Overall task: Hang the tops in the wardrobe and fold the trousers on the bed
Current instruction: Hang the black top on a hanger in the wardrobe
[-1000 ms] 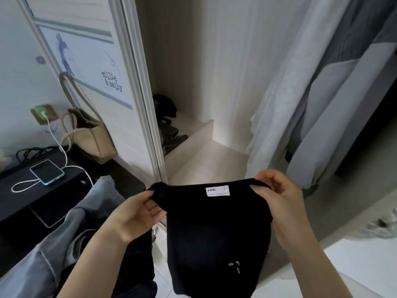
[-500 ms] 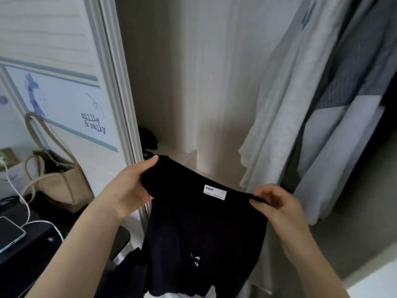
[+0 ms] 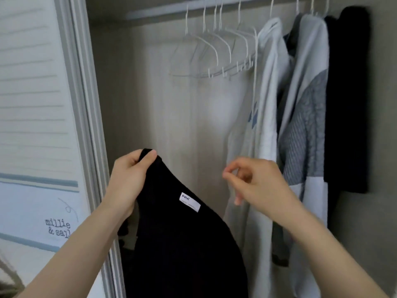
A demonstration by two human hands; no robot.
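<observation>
A black top [image 3: 182, 237] with a small white neck label hangs from my left hand [image 3: 129, 179], which grips one shoulder of it in front of the open wardrobe. My right hand [image 3: 255, 181] is off the garment, raised beside it with fingers loosely curled and holding nothing. Above, several empty white wire hangers [image 3: 214, 50] hang bunched on the wardrobe rail [image 3: 163, 11].
To the right on the rail hang a pale grey top [image 3: 266, 117], a grey and white garment [image 3: 307, 134] and a black one [image 3: 345, 100]. The white sliding door frame [image 3: 86, 117] stands at the left, with a printed panel beside it.
My right hand has let go of the black top, which now hangs from the left hand alone. The view has tilted up, bringing the rail and hangers into sight.
</observation>
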